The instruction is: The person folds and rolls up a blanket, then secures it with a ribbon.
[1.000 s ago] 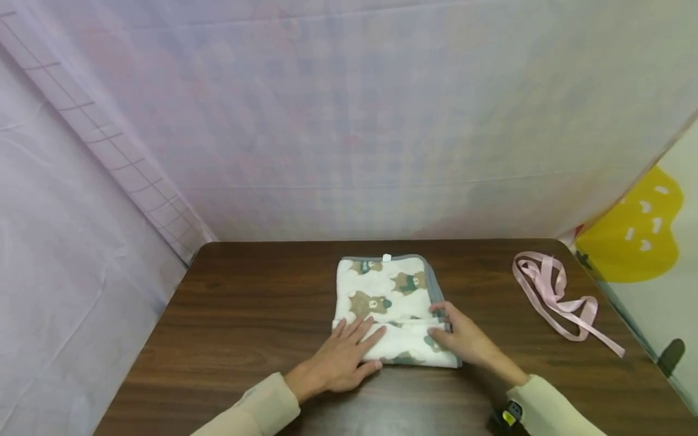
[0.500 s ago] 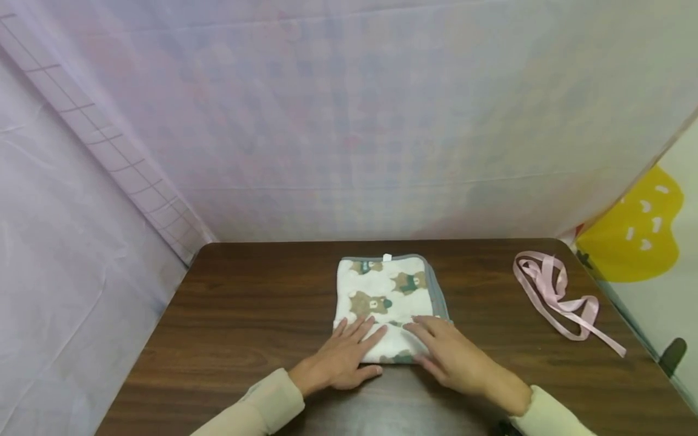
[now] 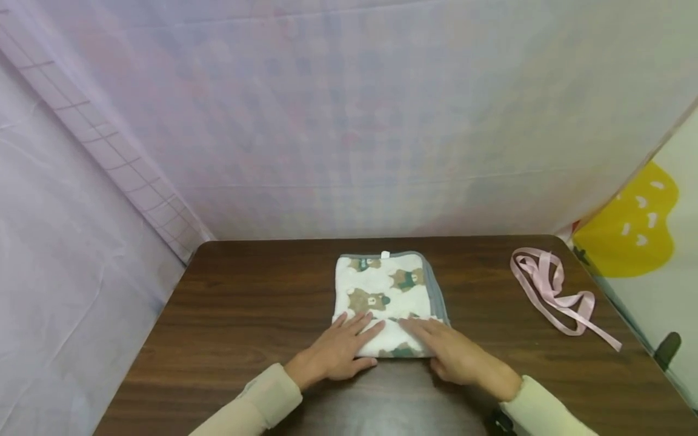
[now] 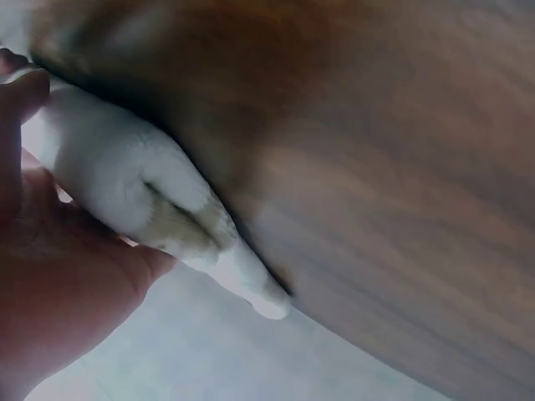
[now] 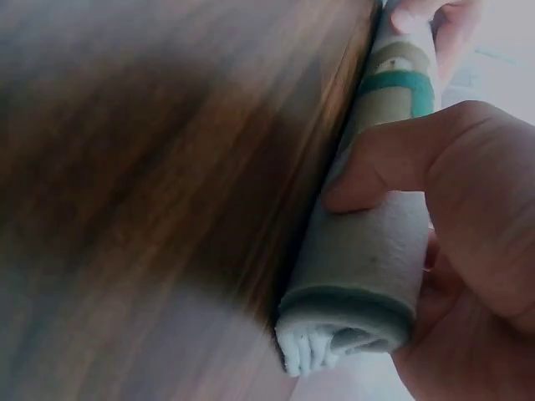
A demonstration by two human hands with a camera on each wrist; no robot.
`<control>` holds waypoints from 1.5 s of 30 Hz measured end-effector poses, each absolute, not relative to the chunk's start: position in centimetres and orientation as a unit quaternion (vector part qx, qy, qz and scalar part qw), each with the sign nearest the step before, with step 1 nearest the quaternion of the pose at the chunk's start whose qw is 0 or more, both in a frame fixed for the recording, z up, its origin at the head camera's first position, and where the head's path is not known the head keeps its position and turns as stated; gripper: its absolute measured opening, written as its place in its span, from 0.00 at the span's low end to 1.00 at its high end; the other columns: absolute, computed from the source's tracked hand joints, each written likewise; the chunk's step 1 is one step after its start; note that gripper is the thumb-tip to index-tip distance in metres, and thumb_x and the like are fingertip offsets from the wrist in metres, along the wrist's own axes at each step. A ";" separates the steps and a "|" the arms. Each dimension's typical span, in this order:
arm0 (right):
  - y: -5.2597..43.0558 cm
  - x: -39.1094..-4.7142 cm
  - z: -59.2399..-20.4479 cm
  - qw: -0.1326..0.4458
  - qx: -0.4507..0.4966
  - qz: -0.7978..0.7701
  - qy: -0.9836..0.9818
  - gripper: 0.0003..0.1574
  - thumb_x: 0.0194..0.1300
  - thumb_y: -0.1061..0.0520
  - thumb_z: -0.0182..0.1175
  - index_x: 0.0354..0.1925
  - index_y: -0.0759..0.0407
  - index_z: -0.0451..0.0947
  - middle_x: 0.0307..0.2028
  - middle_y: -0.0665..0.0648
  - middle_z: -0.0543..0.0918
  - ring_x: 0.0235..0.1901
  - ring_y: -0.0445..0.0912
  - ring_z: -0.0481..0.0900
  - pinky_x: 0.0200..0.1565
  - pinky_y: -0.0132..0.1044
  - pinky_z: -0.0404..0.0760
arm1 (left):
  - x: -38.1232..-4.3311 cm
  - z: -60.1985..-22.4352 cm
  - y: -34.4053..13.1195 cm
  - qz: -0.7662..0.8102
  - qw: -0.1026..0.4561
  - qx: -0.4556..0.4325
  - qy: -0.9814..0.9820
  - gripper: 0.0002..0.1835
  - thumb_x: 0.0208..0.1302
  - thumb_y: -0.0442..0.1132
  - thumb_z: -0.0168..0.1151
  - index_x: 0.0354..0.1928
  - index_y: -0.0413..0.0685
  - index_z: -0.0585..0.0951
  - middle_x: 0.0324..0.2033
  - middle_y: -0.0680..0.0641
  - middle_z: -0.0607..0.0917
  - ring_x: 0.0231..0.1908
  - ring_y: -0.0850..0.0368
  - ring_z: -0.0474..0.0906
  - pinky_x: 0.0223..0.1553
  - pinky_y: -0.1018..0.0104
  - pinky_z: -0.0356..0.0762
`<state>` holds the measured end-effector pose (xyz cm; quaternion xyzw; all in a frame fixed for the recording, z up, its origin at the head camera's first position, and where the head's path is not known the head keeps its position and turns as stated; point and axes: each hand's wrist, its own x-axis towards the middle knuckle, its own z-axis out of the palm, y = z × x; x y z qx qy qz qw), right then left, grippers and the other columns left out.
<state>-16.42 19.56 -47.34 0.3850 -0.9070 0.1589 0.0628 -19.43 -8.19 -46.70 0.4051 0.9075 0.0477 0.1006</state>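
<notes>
I have a folded cloth printed with bears in front of me, near the middle of the desk, its small white label at the far edge and grey edging down the right side. The near part is turned over into a narrow flap, and both my hands lie on it. My left hand lies with its fingers spread over the left half, thumb by the near edge; it presses rather than grasps. My right hand covers the right half, fingers close to straight on top, with its right thumb against the near side; I take this as pressing too, not a firm grip.

To do this well, I judge that even weight matters most: both palms bearing down alike, so the flap comes out equally deep from left to right. The layers at the right end look loosely curled, so that side seems to want firmer smoothing outward. Thumbs kept along the near edge should hold it straight, while flat fingers push out trapped air without dragging the flap askew. Too much sideways pull could ruck the soft fabric. The pink ribbon lies well apart to my right, untouched.
</notes>
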 end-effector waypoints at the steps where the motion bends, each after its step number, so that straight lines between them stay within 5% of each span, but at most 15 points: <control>1: 19.5 -16.5 -47.3 0.059 0.380 0.159 -0.909 0.57 0.39 0.71 0.68 0.70 0.66 0.61 0.61 0.68 0.76 0.56 0.62 0.77 0.56 0.58 0.76 | -19.5 -46.7 -8.3 0.044 0.096 0.409 0.906 0.39 0.73 0.59 0.50 0.79 0.59 0.50 0.77 0.44 0.55 0.76 0.49 0.51 0.74 0.47 0.48; 7: 19.7 -17.1 -47.1 0.049 0.363 0.176 -0.914 0.55 0.45 0.68 0.69 0.71 0.65 0.60 0.54 0.67 0.81 0.47 0.58 0.83 0.51 0.53 0.81 | -19.6 -46.9 -8.9 0.012 0.043 0.437 0.898 0.38 0.72 0.55 0.54 0.78 0.53 0.55 0.75 0.43 0.58 0.75 0.49 0.54 0.73 0.49 0.52; 13: 20.1 -17.8 -46.9 0.059 0.368 0.208 -0.904 0.50 0.50 0.70 0.67 0.70 0.66 0.61 0.52 0.68 0.82 0.35 0.48 0.83 0.41 0.43 0.85 | -19.5 -47.1 -9.4 -0.010 -0.014 0.446 0.895 0.42 0.61 0.44 0.64 0.75 0.46 0.61 0.73 0.42 0.64 0.72 0.49 0.60 0.72 0.50 0.57; 17: 20.6 -17.7 -46.7 0.040 0.378 0.195 -0.904 0.51 0.49 0.69 0.70 0.70 0.66 0.61 0.50 0.66 0.82 0.36 0.50 0.83 0.41 0.45 0.84 | -19.6 -46.8 -9.7 -0.009 -0.023 0.438 0.898 0.45 0.56 0.42 0.68 0.75 0.42 0.60 0.69 0.42 0.70 0.70 0.50 0.65 0.70 0.52 0.61; 20: 20.9 -17.6 -46.6 0.027 0.385 0.173 -0.906 0.57 0.43 0.70 0.72 0.71 0.65 0.59 0.54 0.68 0.80 0.48 0.58 0.82 0.50 0.52 0.82 | -19.7 -46.5 -9.8 0.024 -0.013 0.428 0.904 0.48 0.57 0.40 0.68 0.76 0.38 0.54 0.67 0.43 0.73 0.68 0.53 0.68 0.70 0.53 0.62; 25: 21.2 -17.5 -46.7 0.022 0.379 0.157 -0.911 0.61 0.40 0.71 0.70 0.73 0.63 0.58 0.58 0.68 0.77 0.53 0.60 0.80 0.55 0.54 0.79 | -19.7 -46.1 -10.0 0.080 0.004 0.414 0.907 0.49 0.60 0.38 0.63 0.77 0.37 0.47 0.65 0.43 0.75 0.64 0.55 0.72 0.70 0.54 0.62; 29: 21.5 -17.4 -46.9 0.020 0.373 0.177 -0.910 0.58 0.43 0.70 0.68 0.73 0.62 0.58 0.53 0.65 0.82 0.42 0.51 0.83 0.47 0.48 0.83 | -19.8 -46.2 -10.3 0.115 0.020 0.409 0.905 0.47 0.61 0.38 0.62 0.77 0.37 0.48 0.56 0.42 0.83 0.55 0.54 0.80 0.65 0.56 0.69; 32: 21.7 -17.3 -46.7 0.014 0.376 0.197 -0.905 0.57 0.44 0.68 0.68 0.73 0.60 0.58 0.40 0.58 0.85 0.29 0.40 0.78 0.35 0.39 0.82 | -19.9 -46.0 -10.6 0.165 0.052 0.393 0.903 0.47 0.61 0.38 0.61 0.78 0.43 0.47 0.44 0.43 0.86 0.38 0.56 0.82 0.50 0.60 0.79; 36: 21.9 -17.4 -46.2 -0.003 0.376 0.232 -0.897 0.54 0.46 0.66 0.68 0.71 0.58 0.60 0.24 0.43 0.77 0.21 0.32 0.67 0.27 0.30 0.73 | -20.0 -45.6 -11.1 0.230 0.091 0.366 0.897 0.47 0.62 0.39 0.60 0.79 0.52 0.46 0.47 0.45 0.85 0.40 0.58 0.81 0.48 0.61 0.80; 39: 22.1 -17.5 -45.8 -0.019 0.368 0.267 -0.891 0.51 0.47 0.65 0.67 0.70 0.56 0.62 0.23 0.39 0.71 0.21 0.30 0.66 0.26 0.28 0.71 | -20.1 -45.4 -11.5 0.270 0.105 0.347 0.892 0.47 0.61 0.38 0.60 0.79 0.54 0.47 0.54 0.46 0.83 0.45 0.60 0.79 0.54 0.60 0.77; 45: 23.0 -18.3 -45.9 -0.071 0.338 0.380 -0.858 0.45 0.53 0.68 0.64 0.68 0.61 0.61 0.28 0.45 0.79 0.20 0.32 0.72 0.23 0.31 0.75 | -21.1 -45.4 -11.8 0.386 0.157 0.282 0.864 0.42 0.60 0.36 0.60 0.77 0.52 0.56 0.48 0.45 0.85 0.34 0.62 0.78 0.41 0.65 0.77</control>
